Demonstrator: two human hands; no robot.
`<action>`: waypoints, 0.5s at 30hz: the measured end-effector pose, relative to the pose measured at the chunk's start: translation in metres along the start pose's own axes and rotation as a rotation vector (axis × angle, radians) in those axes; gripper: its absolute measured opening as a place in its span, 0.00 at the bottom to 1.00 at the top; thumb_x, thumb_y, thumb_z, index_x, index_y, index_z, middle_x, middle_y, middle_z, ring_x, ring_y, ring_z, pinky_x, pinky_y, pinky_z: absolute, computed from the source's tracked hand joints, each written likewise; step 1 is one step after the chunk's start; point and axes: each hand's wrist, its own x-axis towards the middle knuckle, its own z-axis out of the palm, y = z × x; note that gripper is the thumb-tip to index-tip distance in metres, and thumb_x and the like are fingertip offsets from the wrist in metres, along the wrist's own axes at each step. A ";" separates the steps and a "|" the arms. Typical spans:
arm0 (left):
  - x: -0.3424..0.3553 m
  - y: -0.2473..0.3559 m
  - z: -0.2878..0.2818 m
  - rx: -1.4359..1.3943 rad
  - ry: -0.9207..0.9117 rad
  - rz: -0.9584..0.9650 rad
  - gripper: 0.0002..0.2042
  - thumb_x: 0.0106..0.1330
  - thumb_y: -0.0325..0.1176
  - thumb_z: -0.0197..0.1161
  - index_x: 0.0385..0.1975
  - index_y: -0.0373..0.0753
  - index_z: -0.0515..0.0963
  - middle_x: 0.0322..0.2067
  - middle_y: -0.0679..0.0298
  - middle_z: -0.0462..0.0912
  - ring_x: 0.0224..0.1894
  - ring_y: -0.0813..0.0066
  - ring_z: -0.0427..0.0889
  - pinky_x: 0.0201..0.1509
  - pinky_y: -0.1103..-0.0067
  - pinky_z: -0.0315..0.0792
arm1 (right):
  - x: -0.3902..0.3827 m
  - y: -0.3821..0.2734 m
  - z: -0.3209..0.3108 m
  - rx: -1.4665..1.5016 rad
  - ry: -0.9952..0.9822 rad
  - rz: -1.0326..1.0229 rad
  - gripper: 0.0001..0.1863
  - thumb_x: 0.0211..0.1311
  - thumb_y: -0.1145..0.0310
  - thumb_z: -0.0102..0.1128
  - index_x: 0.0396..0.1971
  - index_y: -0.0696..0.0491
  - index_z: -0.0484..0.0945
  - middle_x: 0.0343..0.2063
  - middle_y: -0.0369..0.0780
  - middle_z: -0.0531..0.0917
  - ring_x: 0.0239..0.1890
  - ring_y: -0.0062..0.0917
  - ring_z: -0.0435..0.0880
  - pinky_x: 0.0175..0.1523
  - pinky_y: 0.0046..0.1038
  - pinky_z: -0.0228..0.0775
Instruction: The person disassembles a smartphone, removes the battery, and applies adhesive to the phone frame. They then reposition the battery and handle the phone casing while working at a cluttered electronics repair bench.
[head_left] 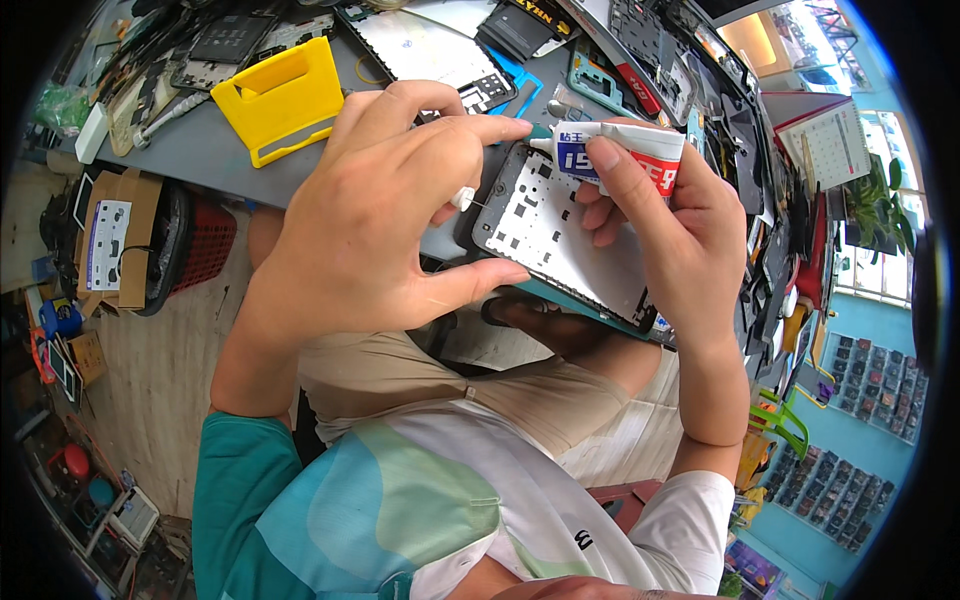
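My right hand (690, 210) grips a glue tube (630, 152) in white, blue and red. Its narrow nozzle points left, above the top edge of a phone frame (545, 215). That frame has a dark rim and a pale metal plate with small cutouts, and it lies tilted at the table's near edge. My left hand (390, 200) is over the frame's left side. Its curled fingers hold a white cap with a thin pin (463, 198). The left index finger reaches to the nozzle tip, and the thumb stretches out by the frame's lower edge.
A yellow plastic holder (280, 100) stands on the grey table (185, 150) at left. Another phone frame (425, 55) lies beyond my hands. Piled phone parts (650, 60) crowd the back and right. Below left are a cardboard box (125, 240) and a red basket (205, 240).
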 end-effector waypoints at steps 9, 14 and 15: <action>0.001 -0.002 0.000 0.019 -0.004 0.044 0.29 0.44 0.43 0.88 0.31 0.43 0.68 0.58 0.61 0.90 0.53 0.55 0.78 0.53 0.68 0.67 | 0.001 0.000 -0.001 -0.109 -0.006 -0.079 0.15 0.78 0.66 0.70 0.54 0.61 0.86 0.29 0.36 0.89 0.26 0.13 0.83 0.32 0.18 0.73; 0.002 -0.002 0.000 0.020 -0.009 0.046 0.31 0.44 0.43 0.88 0.31 0.43 0.66 0.58 0.60 0.90 0.53 0.54 0.78 0.54 0.67 0.66 | 0.001 0.006 -0.001 -0.106 0.006 -0.127 0.14 0.79 0.67 0.69 0.55 0.61 0.86 0.29 0.35 0.88 0.25 0.12 0.81 0.31 0.17 0.71; 0.001 0.000 0.000 0.020 -0.009 0.043 0.31 0.44 0.43 0.88 0.31 0.43 0.65 0.58 0.60 0.90 0.53 0.54 0.78 0.54 0.67 0.66 | 0.000 0.007 0.000 -0.095 0.007 -0.131 0.14 0.79 0.67 0.69 0.55 0.61 0.86 0.29 0.35 0.88 0.25 0.12 0.81 0.31 0.17 0.70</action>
